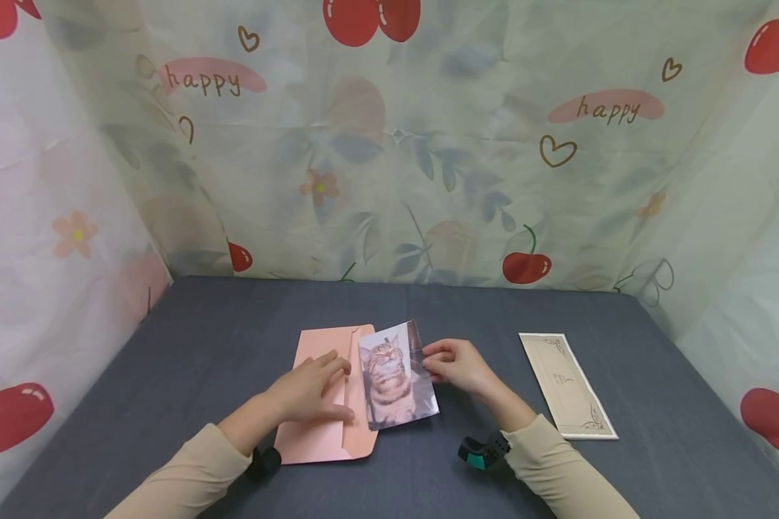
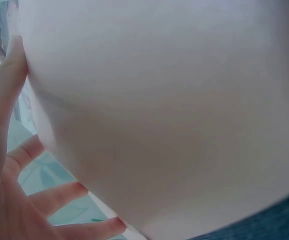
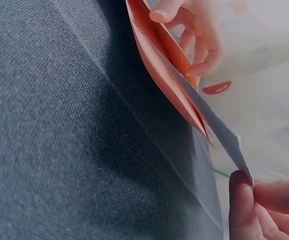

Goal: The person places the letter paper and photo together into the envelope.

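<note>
My right hand [image 1: 457,366] pinches the right edge of a glossy photo card [image 1: 389,382] with a cat on it. The right wrist view shows that card [image 3: 219,130] edge-on between thumb and fingers, tilted up from the table. Its left part lies over the flap side of a pink envelope [image 1: 311,443], where the flap is unfolded to the right. My left hand [image 1: 311,389] rests across the envelope with fingers spread, thumb and fingertips near the opening. In the left wrist view these fingers [image 2: 59,197] touch the envelope's edge, and its pale surface [image 2: 174,125] fills most of the picture.
A beige folded card [image 1: 561,382] with dark ornamental corners lies to the right of my right forearm. Dark cloth covers the table [image 1: 234,310]. Printed curtains [image 1: 396,144] with cherries and hearts stand behind it and at both sides.
</note>
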